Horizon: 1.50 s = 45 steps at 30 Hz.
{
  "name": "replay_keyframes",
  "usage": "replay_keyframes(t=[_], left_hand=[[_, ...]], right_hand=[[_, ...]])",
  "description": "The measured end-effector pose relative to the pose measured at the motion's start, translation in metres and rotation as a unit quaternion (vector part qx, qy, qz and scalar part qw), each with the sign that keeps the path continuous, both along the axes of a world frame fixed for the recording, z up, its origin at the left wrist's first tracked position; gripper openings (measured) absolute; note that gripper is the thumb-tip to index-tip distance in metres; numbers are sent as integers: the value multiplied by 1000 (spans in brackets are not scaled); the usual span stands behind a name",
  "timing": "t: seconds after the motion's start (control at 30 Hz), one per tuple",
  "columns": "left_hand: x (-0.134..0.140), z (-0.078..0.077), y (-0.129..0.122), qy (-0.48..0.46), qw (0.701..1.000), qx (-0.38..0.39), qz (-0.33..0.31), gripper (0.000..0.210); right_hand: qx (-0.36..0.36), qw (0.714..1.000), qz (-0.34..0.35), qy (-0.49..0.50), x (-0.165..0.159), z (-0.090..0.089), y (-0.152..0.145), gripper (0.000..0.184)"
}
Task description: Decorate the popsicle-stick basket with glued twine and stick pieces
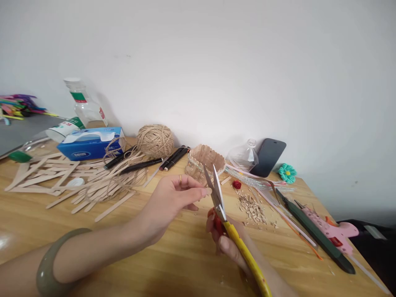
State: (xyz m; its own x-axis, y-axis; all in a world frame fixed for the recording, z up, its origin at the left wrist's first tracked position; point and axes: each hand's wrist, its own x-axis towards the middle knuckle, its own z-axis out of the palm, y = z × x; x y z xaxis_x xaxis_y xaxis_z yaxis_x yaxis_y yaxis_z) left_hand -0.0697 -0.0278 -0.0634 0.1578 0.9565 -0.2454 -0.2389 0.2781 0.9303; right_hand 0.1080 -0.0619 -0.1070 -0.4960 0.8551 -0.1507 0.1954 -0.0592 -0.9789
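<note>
Right of centre in the frame, my right hand point(229, 247) is gripping the scissors point(230, 229), blades parted, while my left hand's point(176, 196) fingertips are bunching beside them, holding something or not, I can't tell. I'm apparently snipping; closing the blades is calling for clear fingertips.

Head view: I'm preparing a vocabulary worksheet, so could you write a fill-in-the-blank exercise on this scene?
1. The yellow-handled metal scissors are in the person's ____ hand.
2. Their blades stand ____, not closed.
3. In view, the blue rectangular tissue box sits to the ____ of the round brown twine ball.
4. The turquoise petalled flower has a ____ centre.
Missing words: right; open; left; yellow.
</note>
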Motion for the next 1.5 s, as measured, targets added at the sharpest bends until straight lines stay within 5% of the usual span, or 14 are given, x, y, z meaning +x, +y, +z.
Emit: replay_keyframes(t=[0.37, 0.83, 1.5], left_hand=[[-4, 3, 3, -14, 1000, 23, 12, 12], [-3, 0, 6, 46, 997, 59, 5, 16], [-10, 8, 8, 114, 990, 71, -34, 21]], right_hand=[[24, 997, -63, -30, -1, 10, -5, 53], [40, 998, 16, -50, 4, 4, 1, 54], [42, 988, 43, -140, 4, 21, 6, 63]])
